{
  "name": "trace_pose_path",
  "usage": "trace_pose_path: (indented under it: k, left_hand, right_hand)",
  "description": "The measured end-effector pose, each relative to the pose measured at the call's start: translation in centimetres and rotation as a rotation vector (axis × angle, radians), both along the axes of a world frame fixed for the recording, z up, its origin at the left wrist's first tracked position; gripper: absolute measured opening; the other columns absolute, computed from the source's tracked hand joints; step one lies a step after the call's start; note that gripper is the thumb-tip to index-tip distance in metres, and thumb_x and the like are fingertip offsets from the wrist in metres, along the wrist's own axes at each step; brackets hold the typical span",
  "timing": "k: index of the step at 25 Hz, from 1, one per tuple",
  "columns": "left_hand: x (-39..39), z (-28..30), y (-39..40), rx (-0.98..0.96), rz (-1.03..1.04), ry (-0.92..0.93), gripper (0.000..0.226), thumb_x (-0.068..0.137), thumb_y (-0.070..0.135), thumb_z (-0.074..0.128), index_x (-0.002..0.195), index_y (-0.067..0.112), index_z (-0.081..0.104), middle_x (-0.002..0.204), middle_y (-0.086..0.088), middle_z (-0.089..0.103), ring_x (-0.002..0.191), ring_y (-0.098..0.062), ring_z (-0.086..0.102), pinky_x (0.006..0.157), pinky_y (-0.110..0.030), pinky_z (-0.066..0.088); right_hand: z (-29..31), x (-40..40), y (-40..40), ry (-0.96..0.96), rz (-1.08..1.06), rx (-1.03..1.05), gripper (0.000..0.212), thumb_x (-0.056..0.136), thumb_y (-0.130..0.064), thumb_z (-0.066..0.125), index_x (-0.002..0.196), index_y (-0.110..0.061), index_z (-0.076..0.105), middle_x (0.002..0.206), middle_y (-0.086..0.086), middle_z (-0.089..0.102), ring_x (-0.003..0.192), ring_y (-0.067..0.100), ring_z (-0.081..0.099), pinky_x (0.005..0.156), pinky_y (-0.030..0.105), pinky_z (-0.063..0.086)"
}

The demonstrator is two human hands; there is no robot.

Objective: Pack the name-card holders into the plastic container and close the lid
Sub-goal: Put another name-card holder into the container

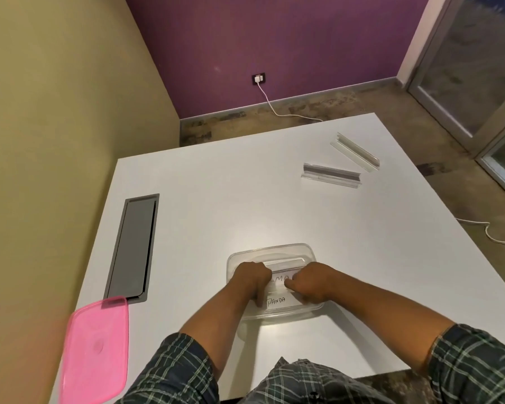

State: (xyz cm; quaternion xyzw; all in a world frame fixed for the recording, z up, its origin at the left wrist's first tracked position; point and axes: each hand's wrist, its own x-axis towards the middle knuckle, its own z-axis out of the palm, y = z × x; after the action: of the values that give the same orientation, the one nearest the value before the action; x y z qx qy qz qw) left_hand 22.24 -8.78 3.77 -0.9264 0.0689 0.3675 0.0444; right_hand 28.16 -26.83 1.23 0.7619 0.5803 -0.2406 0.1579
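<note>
A clear plastic container (274,250) stands open on the white table near its front edge. Inside it lie name-card holders; one card reads PANDA (277,301), another (282,279) sits between my hands. My left hand (252,279) and my right hand (311,282) are both inside the container, fingers curled on the ends of that upper holder. Two more clear holders lie on the far right of the table, one (331,174) nearer and one (354,151) behind it. The pink lid (95,351) rests at the table's front left corner.
A grey cable hatch (134,246) is set into the table on the left. A yellow wall runs close along the left side. White cables trail over the floor behind and to the right of the table.
</note>
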Motion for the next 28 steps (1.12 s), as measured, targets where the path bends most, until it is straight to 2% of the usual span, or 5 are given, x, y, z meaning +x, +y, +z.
trace_pose_path:
  k: [7, 13, 20, 24, 28]
  left_hand:
    - [5.3, 3.0, -0.8, -0.147, 0.042, -0.074, 0.048, 0.079, 0.059, 0.06, 0.058, 0.016, 0.052, 0.059, -0.001, 0.053, 0.056, -0.022, 0.05, 0.055, -0.028, 0.037]
    - [14.0, 4.2, 0.5, -0.336, 0.331, -0.325, 0.041, 0.079, 0.044, 0.059, 0.054, 0.013, 0.049, 0.053, -0.001, 0.05, 0.06, -0.027, 0.054, 0.054, -0.026, 0.037]
    - [24.8, -0.1, 1.9, -0.315, 0.379, -0.256, 0.059, 0.092, 0.041, 0.058, 0.142, 0.014, 0.043, 0.14, -0.009, 0.047, 0.125, -0.028, 0.053, 0.095, -0.036, 0.045]
    - [29.4, -1.8, 1.0, -0.444, 0.49, -0.266, 0.083, 0.09, 0.04, 0.064, 0.155, 0.01, 0.024, 0.156, -0.013, 0.034, 0.142, -0.028, 0.037, 0.112, -0.037, 0.036]
    - [33.5, -3.6, -0.5, -0.597, 0.612, -0.249, 0.109, 0.079, 0.046, 0.075, 0.159, 0.011, 0.01, 0.163, -0.01, 0.024, 0.148, -0.027, 0.028, 0.118, -0.038, 0.029]
  right_hand:
    - [1.0, 3.9, -2.3, -0.027, -0.142, 0.57, 0.037, 0.097, -0.054, 0.045, 0.101, -0.022, 0.064, 0.088, -0.001, 0.07, 0.073, 0.026, 0.068, 0.056, 0.033, 0.046]
    - [3.0, 12.8, -4.6, -0.018, -0.76, 0.752, 0.017, 0.095, -0.049, 0.057, 0.103, -0.039, 0.068, 0.089, -0.022, 0.072, 0.074, 0.002, 0.066, 0.068, 0.024, 0.048]
    - [-0.8, 23.3, -8.5, 0.186, -1.471, 0.845, 0.012, 0.087, -0.046, 0.066, 0.098, -0.041, 0.066, 0.075, -0.015, 0.071, 0.069, 0.009, 0.069, 0.071, 0.034, 0.058]
    - [-3.7, 27.6, -9.6, 0.263, -1.746, 0.929, 0.054, 0.079, -0.068, 0.066, 0.119, -0.034, 0.053, 0.096, -0.006, 0.071, 0.08, 0.023, 0.072, 0.083, 0.044, 0.059]
    - [-5.8, 30.4, -9.5, 0.448, -1.966, 1.023, 0.067, 0.075, -0.08, 0.055, 0.125, -0.035, 0.049, 0.107, 0.001, 0.067, 0.062, 0.024, 0.067, 0.054, 0.034, 0.051]
